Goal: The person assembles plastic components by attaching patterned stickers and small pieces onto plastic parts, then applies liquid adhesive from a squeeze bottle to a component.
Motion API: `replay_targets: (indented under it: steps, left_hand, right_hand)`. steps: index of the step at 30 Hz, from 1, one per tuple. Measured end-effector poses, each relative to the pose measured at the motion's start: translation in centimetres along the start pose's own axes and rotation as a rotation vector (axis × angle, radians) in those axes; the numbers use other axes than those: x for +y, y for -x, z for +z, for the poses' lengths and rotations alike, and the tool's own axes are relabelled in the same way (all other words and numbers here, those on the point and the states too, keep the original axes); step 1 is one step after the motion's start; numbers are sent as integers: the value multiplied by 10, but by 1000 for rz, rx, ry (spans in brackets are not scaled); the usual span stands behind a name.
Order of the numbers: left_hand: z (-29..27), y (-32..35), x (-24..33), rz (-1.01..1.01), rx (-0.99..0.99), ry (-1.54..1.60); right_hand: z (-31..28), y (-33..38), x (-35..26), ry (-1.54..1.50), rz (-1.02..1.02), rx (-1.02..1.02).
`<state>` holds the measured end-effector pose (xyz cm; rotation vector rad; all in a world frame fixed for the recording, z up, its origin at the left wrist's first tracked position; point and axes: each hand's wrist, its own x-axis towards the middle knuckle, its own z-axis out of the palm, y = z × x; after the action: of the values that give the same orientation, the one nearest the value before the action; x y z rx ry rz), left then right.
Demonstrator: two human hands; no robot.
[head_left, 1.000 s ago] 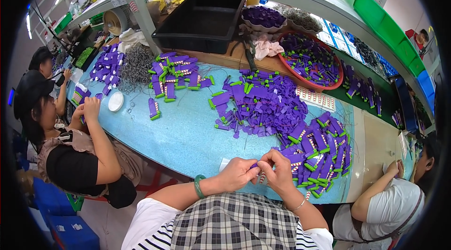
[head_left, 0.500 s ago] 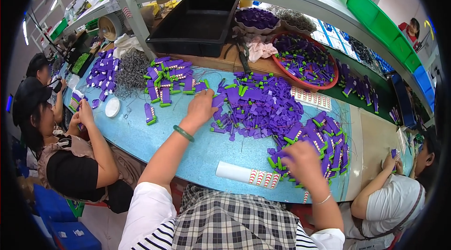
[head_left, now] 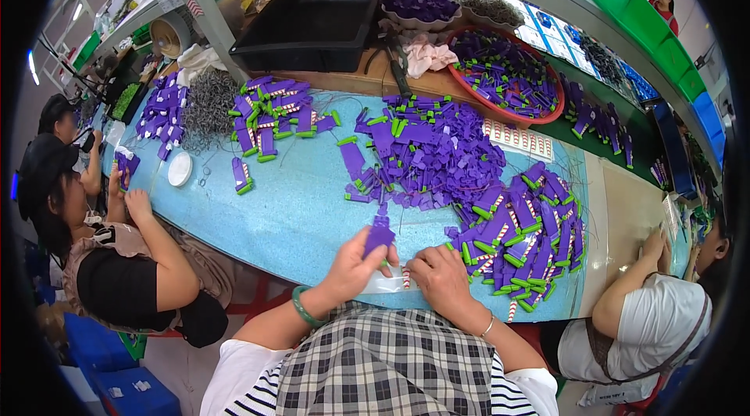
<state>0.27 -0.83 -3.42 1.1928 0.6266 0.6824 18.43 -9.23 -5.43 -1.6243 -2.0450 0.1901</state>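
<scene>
Most of the view is filled by a long light-blue worktop (head_left: pixel 297 213), with a shelf frame over its far edge. Behind it sits a black rectangular bin (head_left: pixel 316 21), and to the right of that a round red basin (head_left: pixel 508 76) heaped with purple parts tipped in green. On the worktop itself a broad pile of purple pieces (head_left: pixel 433 154) lies at the middle, a second heap of purple and green pieces (head_left: pixel 523 232) lies nearer the right end, and a smaller group (head_left: pixel 277 115) lies to the left beside a tangle of grey wire (head_left: pixel 207 107). A person in a black top (head_left: pixel 117 275) sits at the left side, and a person in a white shirt (head_left: pixel 648 322) sits at the right end. Close to the near edge, the left hand (head_left: pixel 355 264) pinches a single purple piece (head_left: pixel 379 236) between thumb and fingers, holding it just above the worktop; a green bangle (head_left: pixel 301 307) rings that wrist. The right hand (head_left: pixel 441 279) is curled, fingers pressing down on a clear strip with red and white stickers (head_left: pixel 394 282) that lies flat between the two hands. A small white round lid (head_left: pixel 180 169) rests on the worktop well to the left.
</scene>
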Motion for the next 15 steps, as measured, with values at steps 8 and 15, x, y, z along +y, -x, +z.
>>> replay_targets:
  steps: [8, 15]
  left_hand:
    - [1, 1, -34, -179, -63, -86]
    - [7, -1, -8, -219, -79, -116]
  right_hand:
    - [-6, -4, 3, -226, 77, 84]
    - [-31, -14, -7, -602, 309, 201]
